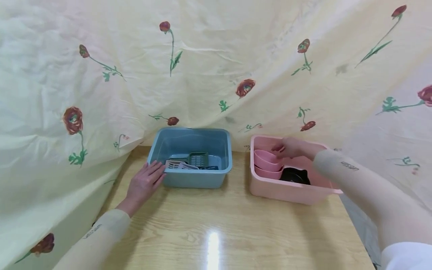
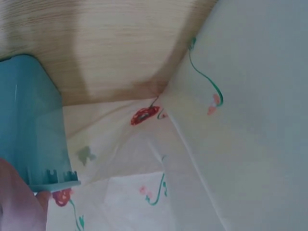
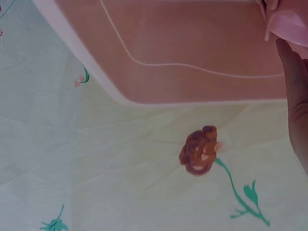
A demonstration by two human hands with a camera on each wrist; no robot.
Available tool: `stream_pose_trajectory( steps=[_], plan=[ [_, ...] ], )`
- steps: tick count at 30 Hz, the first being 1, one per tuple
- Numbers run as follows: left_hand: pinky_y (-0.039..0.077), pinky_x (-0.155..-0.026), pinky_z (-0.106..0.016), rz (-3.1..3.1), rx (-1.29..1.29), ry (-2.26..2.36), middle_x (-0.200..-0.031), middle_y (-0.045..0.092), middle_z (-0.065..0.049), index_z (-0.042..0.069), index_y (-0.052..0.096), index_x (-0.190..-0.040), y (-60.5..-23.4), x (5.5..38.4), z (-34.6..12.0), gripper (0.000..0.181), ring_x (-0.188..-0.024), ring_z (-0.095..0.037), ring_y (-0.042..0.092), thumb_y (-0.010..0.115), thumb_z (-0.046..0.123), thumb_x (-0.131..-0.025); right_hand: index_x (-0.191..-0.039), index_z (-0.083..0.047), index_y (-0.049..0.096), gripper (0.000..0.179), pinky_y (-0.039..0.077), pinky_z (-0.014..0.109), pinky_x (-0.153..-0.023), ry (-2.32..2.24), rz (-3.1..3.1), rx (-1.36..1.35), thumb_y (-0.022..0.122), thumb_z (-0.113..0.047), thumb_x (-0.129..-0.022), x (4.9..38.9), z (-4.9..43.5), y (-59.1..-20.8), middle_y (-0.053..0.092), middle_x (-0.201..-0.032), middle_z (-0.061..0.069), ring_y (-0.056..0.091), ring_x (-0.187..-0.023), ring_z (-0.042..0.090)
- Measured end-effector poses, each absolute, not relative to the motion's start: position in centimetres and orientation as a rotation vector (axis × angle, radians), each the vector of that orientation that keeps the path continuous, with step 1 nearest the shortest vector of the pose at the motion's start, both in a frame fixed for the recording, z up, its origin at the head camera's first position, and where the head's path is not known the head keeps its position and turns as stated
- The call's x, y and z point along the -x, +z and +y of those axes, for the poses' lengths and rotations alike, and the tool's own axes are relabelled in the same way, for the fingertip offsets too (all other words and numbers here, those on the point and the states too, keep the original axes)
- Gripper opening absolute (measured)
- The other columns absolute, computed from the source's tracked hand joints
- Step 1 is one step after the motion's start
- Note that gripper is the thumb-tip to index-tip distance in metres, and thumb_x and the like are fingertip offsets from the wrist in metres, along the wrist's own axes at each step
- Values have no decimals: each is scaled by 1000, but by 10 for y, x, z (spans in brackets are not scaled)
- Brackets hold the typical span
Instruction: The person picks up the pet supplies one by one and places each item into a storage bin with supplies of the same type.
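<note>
My left hand point(image 1: 146, 184) rests on the near left corner of the blue bin point(image 1: 194, 182), fingers laid over the rim. Inside that bin are a dark green slotted scoop point(image 1: 198, 159), a pale slotted scoop point(image 1: 175, 164) and other slotted pieces. My right hand point(image 1: 291, 147) reaches into the pink bin point(image 1: 287, 191) and holds the back edge of the upper pink bowl point(image 1: 266, 160), which tilts over another pink bowl point(image 1: 268, 173). The right wrist view catches this bowl point(image 3: 289, 28) at the fingers, cut by the frame edge. Beside the bowls lies a black dish point(image 1: 294, 175).
Both bins stand on a wood-grain table point(image 1: 216, 221), a gap between them. A cream flowered cloth point(image 1: 202, 75) hangs behind and down the left side. The table's right edge point(image 1: 359, 234) runs just beyond the pink bin.
</note>
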State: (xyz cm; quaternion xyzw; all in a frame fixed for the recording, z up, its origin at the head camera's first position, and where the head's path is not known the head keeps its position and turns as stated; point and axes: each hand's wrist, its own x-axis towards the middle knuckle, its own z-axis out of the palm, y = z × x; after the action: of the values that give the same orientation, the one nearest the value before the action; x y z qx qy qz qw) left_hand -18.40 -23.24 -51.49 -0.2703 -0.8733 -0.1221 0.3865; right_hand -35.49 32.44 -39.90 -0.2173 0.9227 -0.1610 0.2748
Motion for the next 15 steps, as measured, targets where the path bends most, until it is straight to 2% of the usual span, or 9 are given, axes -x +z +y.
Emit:
stream_pose_trajectory(
  steps=[2,4,6,8,9,12,15],
  plan=[
    [58,-93,-66,-2235,708,-309,-116,78,-24,-3,79,-121,-510,184,-234,63,-107,-45,76,40,47,-115,-140,4,67,41,63,51,-95,-371,2528,679,71,-15,-104,349,326,-389,69,-135,29,71,-116,41],
    [58,-95,-66,-2277,718,-311,-118,77,-25,-3,78,-122,-502,184,-235,47,-110,-45,75,58,39,-112,-135,4,70,37,62,54,-96,-316,2571,750,72,-15,-103,342,327,-379,71,-131,29,71,-118,44],
    [57,-99,-64,-2352,697,-300,-122,76,-25,-3,76,-125,-492,186,-235,40,-114,-44,74,75,31,-103,-132,5,71,35,61,56,-98,-279,2597,796,72,-13,-103,334,328,-370,72,-128,29,71,-117,45],
    [55,-103,-63,-2453,646,-299,-128,74,-24,-1,75,-128,-478,188,-233,45,-118,-44,72,85,24,-92,-130,4,73,33,61,57,-97,-262,2616,820,73,-15,-103,324,329,-363,74,-126,26,73,-114,43],
    [54,-105,-63,-2510,615,-302,-131,73,-24,-1,75,-130,-470,191,-232,48,-120,-44,71,88,22,-89,-129,3,74,32,61,56,-97,-260,2629,848,74,-16,-102,319,330,-360,75,-124,24,74,-112,40],
    [51,-109,-62,-2685,489,-313,-138,69,-23,1,72,-135,-446,199,-229,48,-123,-44,69,81,29,-97,-130,-7,77,29,64,47,-87,-340,2655,878,74,-16,-103,302,332,-353,79,-116,13,76,-97,30],
    [53,-107,-62,-2841,359,-340,-144,65,-25,1,69,-140,-425,207,-227,50,-125,-48,66,72,36,-103,-136,-20,75,34,61,36,-83,-451,2732,954,76,-19,-102,282,332,-351,78,-116,-2,72,-92,17]
  ],
)
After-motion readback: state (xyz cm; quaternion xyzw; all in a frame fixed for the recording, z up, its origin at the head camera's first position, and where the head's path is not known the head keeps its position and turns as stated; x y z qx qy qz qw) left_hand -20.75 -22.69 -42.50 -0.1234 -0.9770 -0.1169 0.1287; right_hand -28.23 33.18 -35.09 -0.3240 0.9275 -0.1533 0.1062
